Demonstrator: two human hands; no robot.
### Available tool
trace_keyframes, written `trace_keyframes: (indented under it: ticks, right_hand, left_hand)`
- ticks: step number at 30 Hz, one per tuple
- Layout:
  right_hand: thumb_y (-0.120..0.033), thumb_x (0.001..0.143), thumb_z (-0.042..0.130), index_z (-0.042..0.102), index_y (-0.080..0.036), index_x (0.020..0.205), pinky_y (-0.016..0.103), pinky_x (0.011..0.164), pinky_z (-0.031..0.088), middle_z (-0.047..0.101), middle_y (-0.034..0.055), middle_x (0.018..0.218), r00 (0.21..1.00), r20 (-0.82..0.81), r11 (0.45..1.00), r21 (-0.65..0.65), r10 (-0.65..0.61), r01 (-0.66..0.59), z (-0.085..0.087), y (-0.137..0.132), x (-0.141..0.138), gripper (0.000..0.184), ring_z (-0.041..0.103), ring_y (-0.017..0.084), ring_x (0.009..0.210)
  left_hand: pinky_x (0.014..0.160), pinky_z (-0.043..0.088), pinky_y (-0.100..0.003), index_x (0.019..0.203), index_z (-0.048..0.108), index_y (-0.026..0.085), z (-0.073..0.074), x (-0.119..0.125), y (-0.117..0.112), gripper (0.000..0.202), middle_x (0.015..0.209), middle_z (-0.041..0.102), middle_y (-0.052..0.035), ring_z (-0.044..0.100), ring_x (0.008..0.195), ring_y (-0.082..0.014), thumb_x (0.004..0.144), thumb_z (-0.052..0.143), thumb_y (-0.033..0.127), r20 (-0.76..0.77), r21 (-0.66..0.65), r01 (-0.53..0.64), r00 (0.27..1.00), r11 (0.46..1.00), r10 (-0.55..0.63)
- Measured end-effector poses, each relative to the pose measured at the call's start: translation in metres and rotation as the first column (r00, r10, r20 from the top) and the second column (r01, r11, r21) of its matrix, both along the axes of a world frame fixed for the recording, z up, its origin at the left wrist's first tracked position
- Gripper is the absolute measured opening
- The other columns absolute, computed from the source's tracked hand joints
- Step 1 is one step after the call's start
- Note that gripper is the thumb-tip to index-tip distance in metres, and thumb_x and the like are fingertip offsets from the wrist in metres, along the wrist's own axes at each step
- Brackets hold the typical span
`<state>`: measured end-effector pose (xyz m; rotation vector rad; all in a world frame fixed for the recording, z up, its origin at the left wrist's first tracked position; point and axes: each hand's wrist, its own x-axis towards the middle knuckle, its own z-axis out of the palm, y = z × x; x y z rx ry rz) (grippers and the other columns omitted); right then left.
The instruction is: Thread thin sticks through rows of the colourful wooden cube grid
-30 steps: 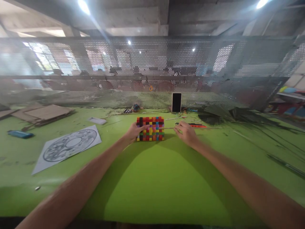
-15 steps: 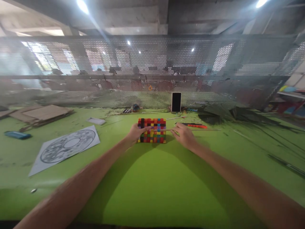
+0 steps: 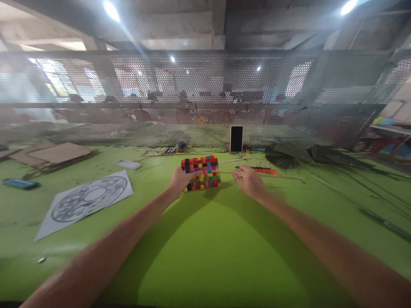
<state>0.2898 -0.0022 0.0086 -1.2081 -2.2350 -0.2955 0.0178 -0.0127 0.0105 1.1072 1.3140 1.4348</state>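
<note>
A block of small coloured cubes (image 3: 203,172) stands on the green table (image 3: 205,239), tilted a little to the left. My left hand (image 3: 180,179) grips its left edge, fingers curled over the front. My right hand (image 3: 248,180) is just right of the block, fingers pinched on a thin stick (image 3: 226,173) that runs towards the block's right side.
A black phone (image 3: 236,138) stands upright against the perforated metal screen (image 3: 205,94) at the back. A printed circular drawing (image 3: 86,200) lies on the left, with cardboard sheets (image 3: 54,153) and a blue object (image 3: 19,184) beyond. An orange-handled tool (image 3: 261,170) and dark leaves (image 3: 308,155) lie to the right.
The cube block has tipped slightly to the left under my left hand. My right hand has drawn the thin stick towards the block, then back a little to the right.
</note>
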Motion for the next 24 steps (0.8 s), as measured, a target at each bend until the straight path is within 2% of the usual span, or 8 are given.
trace_keyframes:
  ticks: [4,9,13,15,17,20,22,24]
  right_hand:
    - [-0.024,0.099,0.057,0.077,-0.012,0.096,0.033,0.070,0.044,0.065,0.0100,0.084,1.000,-0.016,1.000,0.006,0.006,-0.006,0.002,-0.004,-0.005,0.024,0.059,0.022,0.078]
    - [-0.049,0.101,0.052,0.070,-0.014,0.093,0.035,0.073,0.045,0.067,0.0107,0.086,0.993,-0.113,0.998,-0.045,0.046,-0.051,0.002,-0.018,-0.019,0.040,0.061,0.023,0.081]
    - [-0.062,0.095,0.054,0.061,-0.016,0.111,0.034,0.066,0.043,0.063,0.0069,0.083,0.972,-0.235,0.993,-0.116,-0.027,-0.001,0.002,-0.026,-0.025,0.050,0.059,0.023,0.073]
    - [-0.060,0.092,0.058,0.053,-0.016,0.123,0.033,0.065,0.042,0.061,0.0047,0.083,0.960,-0.272,0.990,-0.138,-0.058,0.021,0.003,-0.028,-0.025,0.054,0.058,0.022,0.071]
    - [-0.054,0.090,0.062,0.047,-0.017,0.127,0.033,0.065,0.042,0.061,0.0044,0.085,0.960,-0.270,0.988,-0.150,-0.067,0.027,0.004,-0.029,-0.025,0.054,0.059,0.022,0.072]
    - [-0.047,0.090,0.062,0.047,-0.019,0.117,0.034,0.065,0.041,0.062,0.0060,0.087,0.970,-0.232,0.986,-0.161,-0.066,0.029,0.007,-0.031,-0.026,0.042,0.060,0.023,0.075]
    - [-0.048,0.090,0.061,0.048,-0.020,0.108,0.034,0.065,0.041,0.063,0.0074,0.088,0.974,-0.217,0.985,-0.169,-0.065,0.028,0.008,-0.033,-0.027,0.036,0.060,0.024,0.077]
    - [-0.052,0.091,0.061,0.047,-0.020,0.105,0.034,0.065,0.042,0.065,0.0088,0.090,0.972,-0.223,0.983,-0.181,-0.071,0.030,0.009,-0.035,-0.030,0.037,0.062,0.025,0.079]
  left_hand:
    - [0.071,0.064,-0.035,0.089,0.078,0.013,-0.002,0.006,-0.005,0.037,0.089,0.080,-0.0081,0.076,0.079,-0.0230,0.060,0.095,0.028,-0.106,0.038,-0.037,0.994,0.999,0.041]
    - [0.077,0.064,-0.036,0.094,0.080,0.015,0.001,0.027,-0.025,0.039,0.090,0.080,-0.0069,0.076,0.082,-0.0235,0.061,0.094,0.031,-0.205,0.180,0.046,0.979,0.983,-0.009]
    - [0.078,0.064,-0.037,0.095,0.080,0.016,0.005,0.039,-0.040,0.036,0.091,0.081,-0.0070,0.077,0.083,-0.0236,0.065,0.092,0.031,-0.187,0.202,0.066,0.982,0.977,-0.027]
    - [0.079,0.063,-0.036,0.095,0.080,0.016,0.006,0.040,-0.042,0.034,0.089,0.081,-0.0065,0.077,0.082,-0.0231,0.065,0.091,0.028,-0.197,0.210,0.063,0.980,0.976,-0.021]
    - [0.077,0.063,-0.035,0.094,0.080,0.015,0.008,0.040,-0.042,0.032,0.088,0.081,-0.0060,0.077,0.081,-0.0226,0.066,0.091,0.025,-0.221,0.207,0.060,0.975,0.976,-0.013]
    - [0.072,0.063,-0.033,0.092,0.080,0.014,0.009,0.040,-0.042,0.028,0.085,0.080,-0.0058,0.076,0.077,-0.0222,0.067,0.090,0.024,-0.265,0.205,0.052,0.964,0.977,0.005]
    - [0.069,0.063,-0.033,0.092,0.080,0.014,0.009,0.041,-0.042,0.028,0.084,0.080,-0.0059,0.076,0.076,-0.0223,0.067,0.089,0.024,-0.282,0.207,0.046,0.959,0.977,0.014]
    - [0.069,0.063,-0.033,0.092,0.080,0.014,0.007,0.043,-0.043,0.028,0.084,0.080,-0.0060,0.076,0.076,-0.0223,0.068,0.089,0.025,-0.292,0.212,0.046,0.956,0.976,0.018]
